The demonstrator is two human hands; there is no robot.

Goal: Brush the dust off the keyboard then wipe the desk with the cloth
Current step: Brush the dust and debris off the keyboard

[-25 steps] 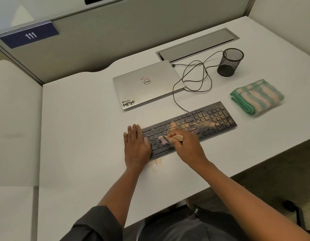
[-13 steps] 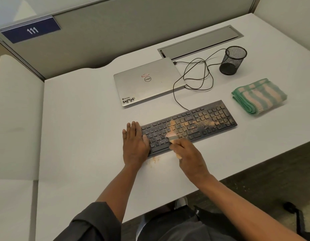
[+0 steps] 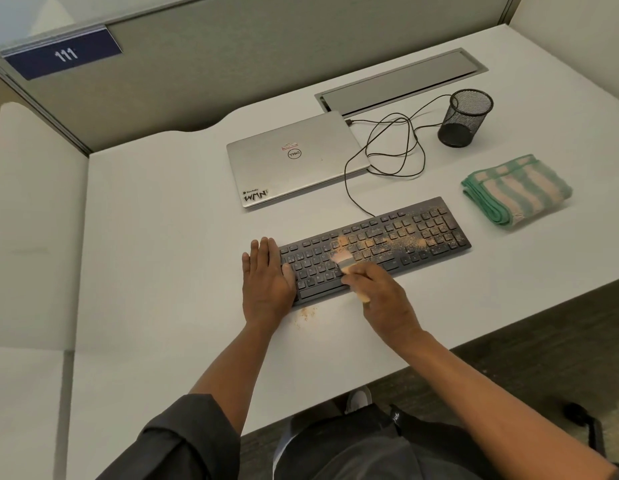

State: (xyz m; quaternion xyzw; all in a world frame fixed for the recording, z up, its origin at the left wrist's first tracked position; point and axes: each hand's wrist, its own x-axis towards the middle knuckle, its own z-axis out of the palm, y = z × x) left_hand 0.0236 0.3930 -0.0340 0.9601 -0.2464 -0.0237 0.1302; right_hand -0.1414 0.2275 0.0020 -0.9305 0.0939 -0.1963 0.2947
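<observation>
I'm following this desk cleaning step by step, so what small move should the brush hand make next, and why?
Probably sweep the brush rightward along the keyboard: the right hand holds it at the middle keys, the tan dust sits mostly to its right, and the left hand steadies the left end.

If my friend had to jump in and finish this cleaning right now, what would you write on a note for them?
Left hand: flat, pressing the keyboard's left end.
Right hand: holds the brush, bristles on the middle keys.
Done: left keys look clean; some dust lies on the desk in front.
Left: brush the orange dust off the middle and right keys, then take the folded striped cloth, right of the keyboard, and wipe the desk.
</observation>
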